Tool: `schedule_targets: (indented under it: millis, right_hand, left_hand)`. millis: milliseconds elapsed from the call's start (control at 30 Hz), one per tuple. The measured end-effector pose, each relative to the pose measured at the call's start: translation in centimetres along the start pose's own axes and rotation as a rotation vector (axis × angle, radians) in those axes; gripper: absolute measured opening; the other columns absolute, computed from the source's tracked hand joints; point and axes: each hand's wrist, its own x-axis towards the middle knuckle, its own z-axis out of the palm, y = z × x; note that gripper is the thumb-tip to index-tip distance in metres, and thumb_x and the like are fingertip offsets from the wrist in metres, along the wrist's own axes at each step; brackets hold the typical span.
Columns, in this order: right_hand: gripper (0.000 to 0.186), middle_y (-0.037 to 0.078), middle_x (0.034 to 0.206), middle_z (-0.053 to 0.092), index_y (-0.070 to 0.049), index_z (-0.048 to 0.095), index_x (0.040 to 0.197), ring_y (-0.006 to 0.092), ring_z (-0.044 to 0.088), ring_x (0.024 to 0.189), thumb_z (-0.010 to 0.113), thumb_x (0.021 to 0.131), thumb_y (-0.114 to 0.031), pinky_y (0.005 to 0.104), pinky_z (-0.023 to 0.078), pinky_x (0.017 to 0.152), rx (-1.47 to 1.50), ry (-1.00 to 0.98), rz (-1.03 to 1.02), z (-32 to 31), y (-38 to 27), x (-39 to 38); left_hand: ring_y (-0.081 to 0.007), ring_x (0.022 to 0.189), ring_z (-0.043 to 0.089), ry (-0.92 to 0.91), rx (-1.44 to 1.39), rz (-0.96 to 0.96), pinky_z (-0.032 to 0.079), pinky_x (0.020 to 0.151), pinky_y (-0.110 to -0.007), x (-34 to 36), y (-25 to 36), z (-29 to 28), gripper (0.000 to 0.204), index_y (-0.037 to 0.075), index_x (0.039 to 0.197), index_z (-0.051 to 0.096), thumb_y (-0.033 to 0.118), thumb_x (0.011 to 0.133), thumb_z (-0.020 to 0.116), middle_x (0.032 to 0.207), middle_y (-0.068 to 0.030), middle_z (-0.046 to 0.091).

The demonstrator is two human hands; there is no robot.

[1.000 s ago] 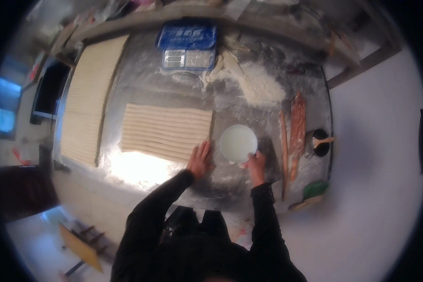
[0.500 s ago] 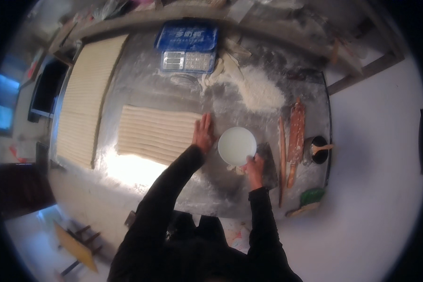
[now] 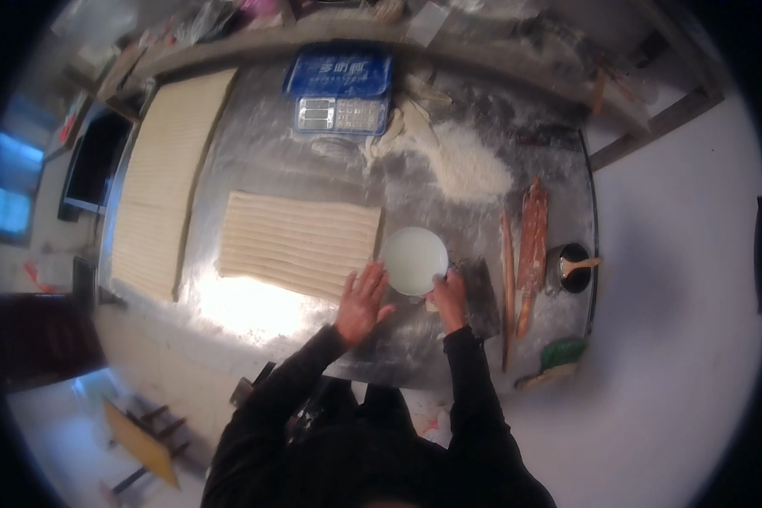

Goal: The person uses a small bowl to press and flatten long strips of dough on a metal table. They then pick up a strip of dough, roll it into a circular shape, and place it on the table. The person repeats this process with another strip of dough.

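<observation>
My right hand (image 3: 449,301) grips the near right edge of a round white bowl (image 3: 416,261), thumb over its rim. Just left of the bowl, my left hand (image 3: 361,306) is open, fingers spread and pointing away from me. Its fingertips are by the near right corner of a block of pale dough strips (image 3: 300,245) laid side by side; whether they touch it I cannot tell. A dark flat scraper-like plate (image 3: 476,298) lies beside my right hand, partly hidden.
A longer slab of dough strips (image 3: 171,182) lies at the left. A blue digital scale (image 3: 339,91) and a flour heap (image 3: 472,162) are farther back. To the right are a thin stick (image 3: 506,292), a rolling pin (image 3: 532,245), a dark pot (image 3: 574,278) and a green-topped brush (image 3: 560,357).
My left hand has drawn back toward me from the dough block's right edge. The bowl has shifted slightly left with my right hand on it.
</observation>
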Motion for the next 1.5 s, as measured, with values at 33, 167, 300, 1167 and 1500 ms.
schedule_targets:
  millis: [33,167,300,1167,1500]
  right_hand:
    - [0.015,0.018,0.08,0.064,0.009,0.06,0.096,0.0236,0.068,0.056,0.054,0.089,-0.004,0.0333,0.055,0.044,-0.07,0.0,-0.033,0.2,0.2,0.0]
    - [0.018,0.019,0.08,0.065,0.009,0.06,0.097,0.025,0.068,0.056,0.055,0.088,-0.006,0.0351,0.055,0.043,-0.368,0.069,-0.344,1.1,3.4,0.6]
    - [0.022,0.021,0.084,0.068,0.009,0.062,0.102,0.0252,0.069,0.057,0.055,0.087,-0.007,0.0357,0.056,0.043,-0.181,-0.034,-0.015,1.6,3.5,-0.1]
    - [0.02,0.016,0.077,0.069,0.011,0.062,0.099,0.0205,0.067,0.054,0.055,0.088,-0.005,0.0339,0.054,0.052,-0.087,0.01,-0.056,-3.0,1.8,-0.1]
    - [0.02,0.013,0.076,0.068,0.008,0.063,0.097,0.0176,0.064,0.051,0.055,0.087,-0.007,0.033,0.052,0.051,-0.161,0.038,-0.134,-2.5,2.2,0.8]
  left_hand:
    - [-0.0361,0.142,0.039,0.077,0.014,0.076,0.03,0.113,-0.057,1.3,0.7,-0.3,0.073,-0.003,0.141,0.048,0.048,0.09,0.062,0.154,-0.0217,0.039]
    - [-0.0347,0.13,0.051,-0.112,0.059,0.177,0.032,0.111,-0.058,3.7,0.1,3.7,0.066,-0.005,0.124,0.061,0.053,0.092,0.059,0.137,-0.0203,0.055]
    - [-0.0346,0.133,0.049,-0.117,0.009,0.141,0.033,0.111,-0.057,1.8,-0.7,3.3,0.068,-0.004,0.129,0.058,0.051,0.09,0.06,0.143,-0.0211,0.051]
    - [-0.037,0.152,0.019,0.125,0.2,-0.136,0.024,0.117,-0.059,11.0,-8.6,9.4,0.077,-0.003,0.146,0.045,0.042,0.088,0.065,0.163,-0.0222,0.021]
    - [-0.0361,0.153,0.019,-0.079,0.111,0.115,0.021,0.12,-0.057,-5.1,-5.8,6.0,0.057,-0.001,0.141,0.051,0.024,0.091,0.057,0.164,-0.0208,0.021]
